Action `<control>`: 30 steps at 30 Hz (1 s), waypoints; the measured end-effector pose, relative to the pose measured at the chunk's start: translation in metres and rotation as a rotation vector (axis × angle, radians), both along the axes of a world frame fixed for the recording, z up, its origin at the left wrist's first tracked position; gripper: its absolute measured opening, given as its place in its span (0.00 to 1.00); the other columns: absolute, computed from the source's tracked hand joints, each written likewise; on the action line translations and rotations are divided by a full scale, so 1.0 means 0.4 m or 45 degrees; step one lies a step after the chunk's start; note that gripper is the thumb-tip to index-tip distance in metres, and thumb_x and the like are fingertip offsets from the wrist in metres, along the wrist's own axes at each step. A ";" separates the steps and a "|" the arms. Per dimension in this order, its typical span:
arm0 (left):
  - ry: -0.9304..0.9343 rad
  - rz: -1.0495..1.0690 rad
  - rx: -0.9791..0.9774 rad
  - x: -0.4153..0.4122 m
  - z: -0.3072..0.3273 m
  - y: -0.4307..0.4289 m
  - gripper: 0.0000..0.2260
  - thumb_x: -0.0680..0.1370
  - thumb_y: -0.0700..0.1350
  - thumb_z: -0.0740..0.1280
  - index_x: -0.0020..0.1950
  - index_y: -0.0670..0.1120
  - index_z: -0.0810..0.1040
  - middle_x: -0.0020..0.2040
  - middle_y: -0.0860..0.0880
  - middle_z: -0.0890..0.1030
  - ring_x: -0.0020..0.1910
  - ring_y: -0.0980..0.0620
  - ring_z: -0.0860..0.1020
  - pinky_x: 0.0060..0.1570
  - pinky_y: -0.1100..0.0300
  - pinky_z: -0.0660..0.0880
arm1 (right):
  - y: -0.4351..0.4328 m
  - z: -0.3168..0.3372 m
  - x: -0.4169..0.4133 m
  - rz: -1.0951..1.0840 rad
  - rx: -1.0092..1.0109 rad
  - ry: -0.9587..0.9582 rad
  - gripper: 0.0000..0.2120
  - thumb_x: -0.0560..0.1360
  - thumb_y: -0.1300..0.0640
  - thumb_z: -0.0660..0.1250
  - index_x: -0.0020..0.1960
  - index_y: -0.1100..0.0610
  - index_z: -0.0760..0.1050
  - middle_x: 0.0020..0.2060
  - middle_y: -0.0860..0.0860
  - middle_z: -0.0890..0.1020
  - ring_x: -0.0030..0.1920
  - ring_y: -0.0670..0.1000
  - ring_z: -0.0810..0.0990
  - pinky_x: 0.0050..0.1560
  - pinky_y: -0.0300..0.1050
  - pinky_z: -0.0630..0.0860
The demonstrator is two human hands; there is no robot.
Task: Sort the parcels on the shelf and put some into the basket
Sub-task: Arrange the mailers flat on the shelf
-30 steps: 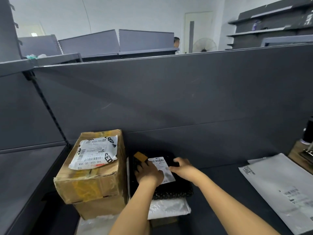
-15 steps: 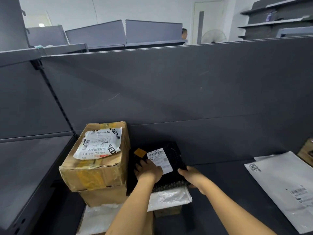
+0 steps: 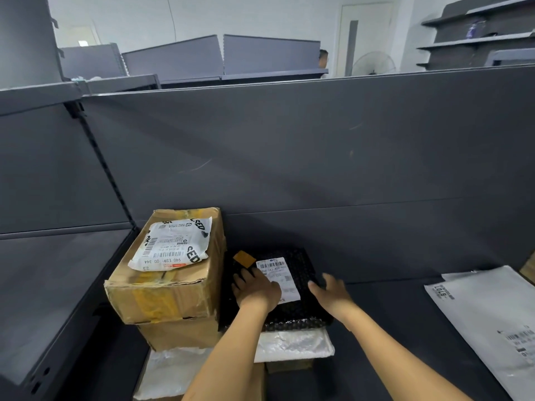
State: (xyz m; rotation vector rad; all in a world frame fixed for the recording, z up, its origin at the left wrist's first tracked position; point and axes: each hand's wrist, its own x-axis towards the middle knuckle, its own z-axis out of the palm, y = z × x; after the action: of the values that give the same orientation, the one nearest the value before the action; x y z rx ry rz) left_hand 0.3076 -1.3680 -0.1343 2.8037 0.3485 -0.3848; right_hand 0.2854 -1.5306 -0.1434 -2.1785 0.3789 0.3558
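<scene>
My left hand (image 3: 256, 287) lies flat on the black parcel (image 3: 301, 302), right hand (image 3: 330, 290) loosely cupping its edge; ungripped, it could slide off the white parcel (image 3: 292, 344) beneath.

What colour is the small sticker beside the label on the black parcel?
Orange-yellow sticker, left of the white label; head view.

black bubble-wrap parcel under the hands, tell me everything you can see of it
The black bubble-wrap parcel is flat, roughly square and wrapped in glossy, dimpled black wrap. A white barcode label and a tan tape patch sit on top. It lies flat on a white padded parcel, close beside the stacked cardboard boxes, near the shelf's back panel. The left hand rests palm-down on its top, covering part of the label; the right hand touches its right edge.
</scene>
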 end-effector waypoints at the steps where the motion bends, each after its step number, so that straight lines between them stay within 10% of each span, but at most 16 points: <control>1: -0.015 0.002 -0.012 0.002 0.003 -0.001 0.31 0.81 0.56 0.54 0.78 0.42 0.48 0.78 0.40 0.48 0.77 0.37 0.46 0.75 0.45 0.49 | 0.000 0.010 0.004 0.030 -0.026 -0.038 0.31 0.79 0.42 0.56 0.77 0.52 0.53 0.76 0.53 0.55 0.74 0.58 0.59 0.71 0.54 0.63; 30: -0.240 -0.140 0.002 -0.008 0.034 -0.036 0.28 0.80 0.53 0.55 0.77 0.42 0.53 0.77 0.40 0.52 0.76 0.39 0.48 0.76 0.46 0.47 | 0.006 0.022 0.007 0.088 -0.084 -0.103 0.26 0.80 0.45 0.55 0.76 0.51 0.57 0.75 0.53 0.56 0.72 0.57 0.63 0.67 0.50 0.67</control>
State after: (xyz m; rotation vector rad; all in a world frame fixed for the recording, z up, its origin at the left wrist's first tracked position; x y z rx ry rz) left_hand 0.3044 -1.3823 -0.1207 2.8391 0.1537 -0.1415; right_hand 0.2884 -1.5282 -0.1346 -2.2667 0.2743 0.2962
